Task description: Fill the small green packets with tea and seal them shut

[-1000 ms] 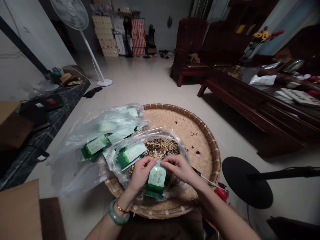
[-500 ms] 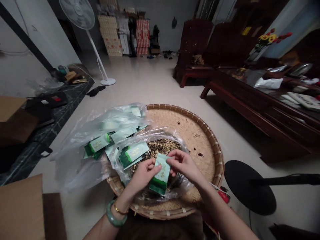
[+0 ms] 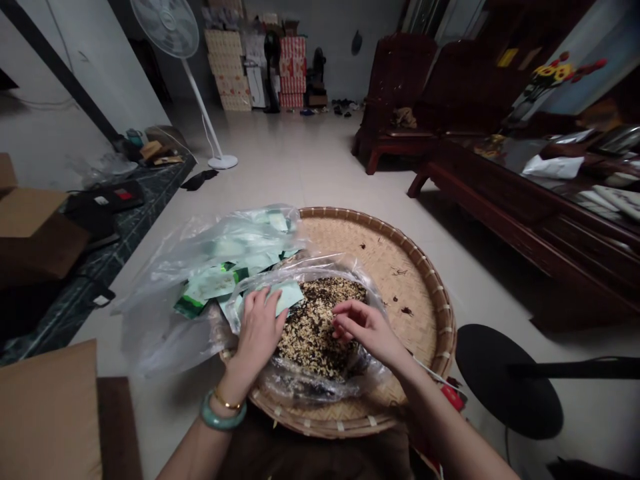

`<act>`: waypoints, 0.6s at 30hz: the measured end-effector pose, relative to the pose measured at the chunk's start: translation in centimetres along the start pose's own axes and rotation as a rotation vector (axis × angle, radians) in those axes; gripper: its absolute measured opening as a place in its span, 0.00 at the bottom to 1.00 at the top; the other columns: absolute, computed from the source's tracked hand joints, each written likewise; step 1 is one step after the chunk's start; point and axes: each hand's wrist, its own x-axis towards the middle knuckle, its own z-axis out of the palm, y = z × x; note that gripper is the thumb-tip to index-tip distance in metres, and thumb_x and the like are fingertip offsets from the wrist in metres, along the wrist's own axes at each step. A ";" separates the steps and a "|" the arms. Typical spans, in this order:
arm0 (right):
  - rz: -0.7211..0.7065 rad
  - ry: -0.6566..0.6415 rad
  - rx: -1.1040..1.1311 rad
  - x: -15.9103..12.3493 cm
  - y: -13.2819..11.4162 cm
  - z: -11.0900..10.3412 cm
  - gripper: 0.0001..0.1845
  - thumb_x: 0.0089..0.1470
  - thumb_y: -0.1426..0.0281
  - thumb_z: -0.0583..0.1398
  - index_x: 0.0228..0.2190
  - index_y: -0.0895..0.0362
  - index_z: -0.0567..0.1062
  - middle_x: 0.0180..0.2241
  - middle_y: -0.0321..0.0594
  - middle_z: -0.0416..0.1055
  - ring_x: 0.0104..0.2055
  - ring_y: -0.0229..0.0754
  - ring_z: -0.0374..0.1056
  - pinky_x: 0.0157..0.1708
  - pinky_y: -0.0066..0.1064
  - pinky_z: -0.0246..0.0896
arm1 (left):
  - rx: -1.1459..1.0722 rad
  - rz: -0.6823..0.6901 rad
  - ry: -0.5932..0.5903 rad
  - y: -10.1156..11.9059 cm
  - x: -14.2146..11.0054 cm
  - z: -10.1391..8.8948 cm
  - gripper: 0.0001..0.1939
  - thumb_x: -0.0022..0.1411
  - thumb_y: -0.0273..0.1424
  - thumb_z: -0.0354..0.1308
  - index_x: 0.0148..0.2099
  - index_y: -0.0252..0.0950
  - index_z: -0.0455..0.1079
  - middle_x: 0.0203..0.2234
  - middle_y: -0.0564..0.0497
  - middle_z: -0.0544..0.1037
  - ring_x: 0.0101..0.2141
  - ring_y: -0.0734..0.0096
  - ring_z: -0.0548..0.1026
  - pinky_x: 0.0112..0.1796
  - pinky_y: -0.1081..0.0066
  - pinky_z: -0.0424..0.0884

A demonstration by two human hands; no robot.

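A clear plastic bag (image 3: pixel 300 393) of dark and pale mixed grains or flakes (image 3: pixel 320 320) lies open on a round woven bamboo tray (image 3: pixel 420 320). At the bag's left side, my left hand (image 3: pixel 260 327) rests with outstretched fingers on pale green foil packets (image 3: pixel 290 295), hiding part of them. Over the grains hovers my right hand (image 3: pixel 365 328), its fingers loosely curled and apart, with nothing visible in them. Several more green packets (image 3: pixel 213 283) fill a second clear bag (image 3: pixel 160 333) on the left.
Cardboard boxes (image 3: pixel 45 400) stand at the left, near a dark marble ledge (image 3: pixel 150 213). A black round base (image 3: pixel 500 380) is right of the tray. Further off are a white standing fan (image 3: pixel 200 100) and a dark wooden table (image 3: pixel 500 207).
The green packet held in both hands has left the middle. My left hand has moved left and up onto the packets, while my right hand stays over the now uncovered grains, without the packet.
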 end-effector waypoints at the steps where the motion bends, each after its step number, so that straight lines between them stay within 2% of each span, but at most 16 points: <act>1: -0.001 0.005 -0.021 0.0 0.1 -0.1 0.22 0.45 0.52 0.64 0.33 0.56 0.71 0.26 0.34 0.70 0.26 0.35 0.70 0.24 0.26 0.64 | 0.119 0.029 -0.006 -0.5 0.2 0.1 0.14 0.58 0.31 0.57 0.48 0.35 0.71 0.46 0.39 0.73 0.49 0.49 0.66 0.50 0.51 0.62; 3: 0.002 0.020 -0.050 -0.1 0.4 -0.4 0.21 0.45 0.53 0.64 0.33 0.56 0.71 0.26 0.34 0.70 0.27 0.34 0.69 0.24 0.25 0.63 | 0.274 0.044 -0.041 -1.3 0.6 0.1 0.17 0.59 0.30 0.56 0.51 0.32 0.69 0.45 0.38 0.74 0.46 0.49 0.67 0.48 0.52 0.63; 6: -0.009 0.037 -0.081 -0.1 1.2 -0.8 0.19 0.47 0.55 0.63 0.33 0.57 0.71 0.26 0.34 0.69 0.27 0.34 0.68 0.23 0.25 0.62 | 0.350 0.046 -0.092 -1.9 1.1 -0.3 0.18 0.57 0.30 0.57 0.50 0.33 0.69 0.39 0.41 0.75 0.41 0.52 0.69 0.43 0.56 0.65; 8: -0.030 0.039 -0.108 -0.2 1.6 -0.8 0.17 0.48 0.56 0.62 0.34 0.57 0.71 0.26 0.34 0.69 0.26 0.35 0.67 0.23 0.25 0.62 | 0.286 0.044 -0.093 -1.9 1.4 -0.6 0.13 0.56 0.29 0.58 0.45 0.35 0.73 0.34 0.44 0.76 0.38 0.55 0.70 0.41 0.59 0.65; 11: -0.104 0.068 -0.211 -0.2 1.7 -0.4 0.13 0.53 0.59 0.59 0.35 0.57 0.72 0.27 0.37 0.71 0.28 0.37 0.68 0.24 0.27 0.64 | 0.043 -0.012 -0.059 -1.2 1.3 -0.9 0.06 0.55 0.30 0.58 0.36 0.38 0.74 0.31 0.48 0.78 0.36 0.59 0.72 0.39 0.63 0.66; 13: -0.242 0.132 -0.341 -0.2 1.3 0.1 0.12 0.55 0.63 0.57 0.39 0.56 0.72 0.33 0.41 0.73 0.35 0.41 0.70 0.29 0.31 0.67 | -0.122 -0.106 -0.063 -0.1 1.0 -0.9 0.05 0.53 0.31 0.59 0.34 0.38 0.74 0.30 0.50 0.78 0.33 0.62 0.74 0.37 0.67 0.67; 15: -0.445 0.194 -0.495 -0.1 0.8 0.8 0.16 0.57 0.67 0.57 0.47 0.54 0.70 0.43 0.45 0.71 0.45 0.45 0.68 0.38 0.37 0.69 | -0.255 -0.196 -0.116 1.3 0.5 -0.5 0.07 0.50 0.34 0.62 0.31 0.37 0.72 0.26 0.53 0.77 0.29 0.65 0.73 0.33 0.70 0.67; 18: -0.711 0.216 -0.697 0.2 0.4 1.9 0.22 0.58 0.70 0.57 0.54 0.52 0.65 0.49 0.47 0.68 0.51 0.48 0.64 0.48 0.43 0.65 | -0.487 -0.263 -0.162 3.4 -0.4 0.4 0.10 0.45 0.34 0.64 0.28 0.35 0.69 0.21 0.55 0.74 0.25 0.69 0.72 0.29 0.73 0.67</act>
